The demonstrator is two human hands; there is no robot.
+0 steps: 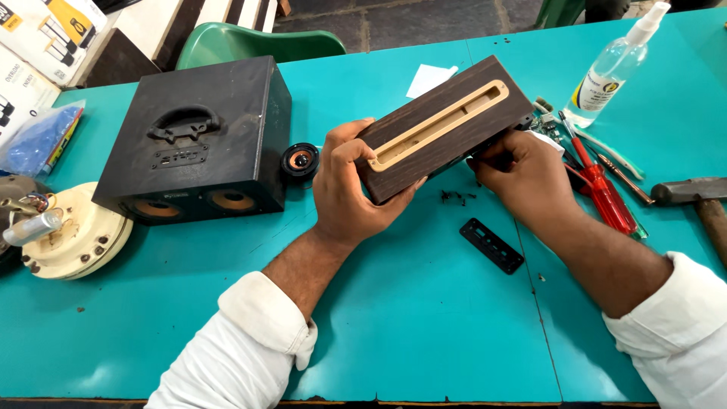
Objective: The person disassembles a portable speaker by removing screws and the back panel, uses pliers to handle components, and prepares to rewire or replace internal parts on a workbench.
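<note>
My left hand (344, 189) and right hand (522, 178) both grip a dark wooden speaker box (443, 125) above the teal desk (424, 318).

Dark wood, smooth teal table

The box (443, 129) is matt dark-grained wood with a pale wooden slot; the table (424, 318) looks smooth; the screwdriver (602, 185) handle is glossy red plastic.

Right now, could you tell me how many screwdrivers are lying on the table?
2: a red-handled screwdriver just right of the right hand, and a thinner dark-handled screwdriver beside it, towards the hammer. Others may be hidden behind the wooden speaker box.
</note>
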